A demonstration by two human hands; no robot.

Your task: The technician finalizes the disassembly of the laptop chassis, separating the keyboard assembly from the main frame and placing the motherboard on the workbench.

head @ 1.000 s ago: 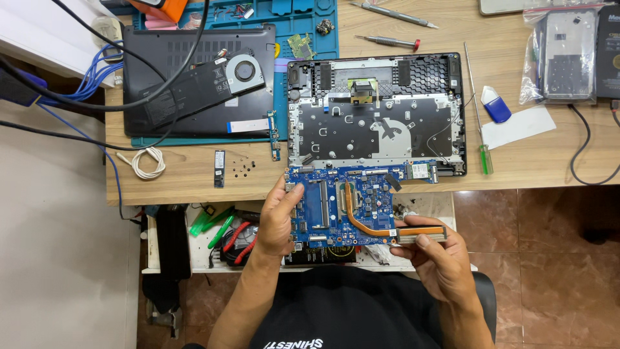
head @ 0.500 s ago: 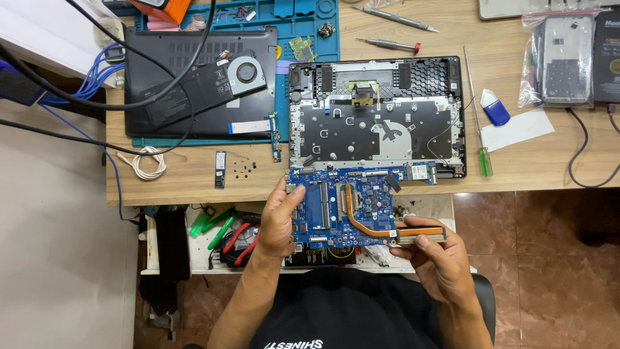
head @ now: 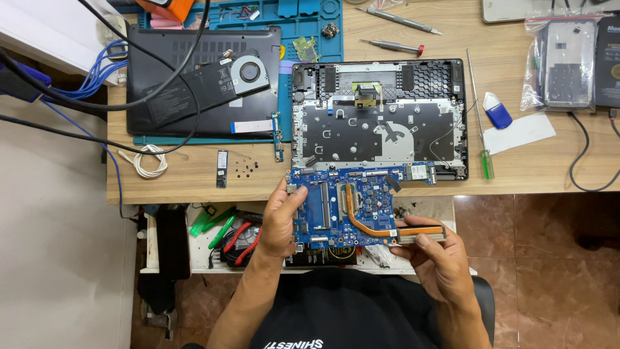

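I hold a blue laptop motherboard (head: 336, 203) over my lap, just in front of the wooden desk's near edge. My left hand (head: 281, 220) grips its left edge, thumb on top. My right hand (head: 436, 258) pinches the finned end of the copper heat pipe (head: 420, 232) that curves across the board to its lower right. Directly behind the board lies the opened laptop base (head: 378, 123), its grey metal keyboard plate facing up.
A black bottom cover with a battery and fan (head: 203, 81) rests on a blue repair mat (head: 310, 19) at back left. Screwdrivers (head: 397, 19), a green-handled tool (head: 485, 165), a bagged device (head: 562, 61) and cables (head: 148, 161) lie about. A drawer of tools (head: 223, 229) sits under the desk.
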